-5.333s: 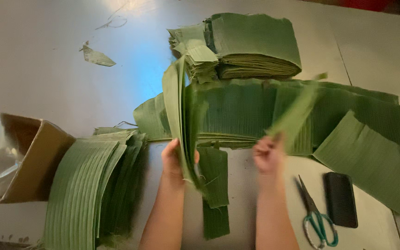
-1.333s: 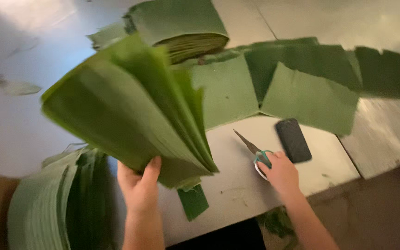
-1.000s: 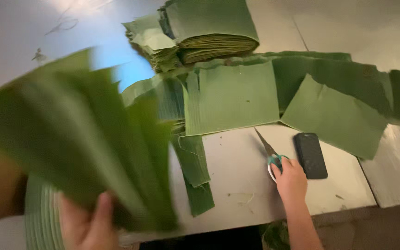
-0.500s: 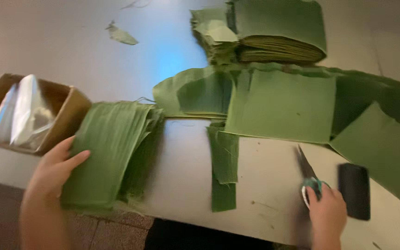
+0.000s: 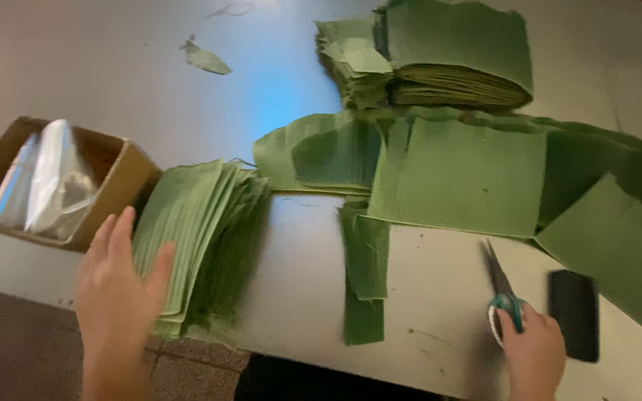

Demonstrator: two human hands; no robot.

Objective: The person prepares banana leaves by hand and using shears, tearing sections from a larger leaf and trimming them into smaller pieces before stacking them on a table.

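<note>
My left hand lies flat with fingers spread on the near end of a fanned stack of cut green banana leaves at the table's front left edge. My right hand is at the front right, its fingers closed around the teal handles of a pair of scissors that lie on the table with the blades pointing away from me. A narrow leaf strip lies between the two hands. Wide flat leaf pieces are spread across the middle of the table.
A cardboard box with a clear plastic bag inside sits left of the stack. A tall pile of folded leaves stands at the back. A black phone lies right of the scissors. A leaf scrap lies far left. The metal table ends near me.
My left hand swung a thick bundle of leaves leftwards and set it down on the stack, and now rests on it. My right hand stayed on the scissors handles.
</note>
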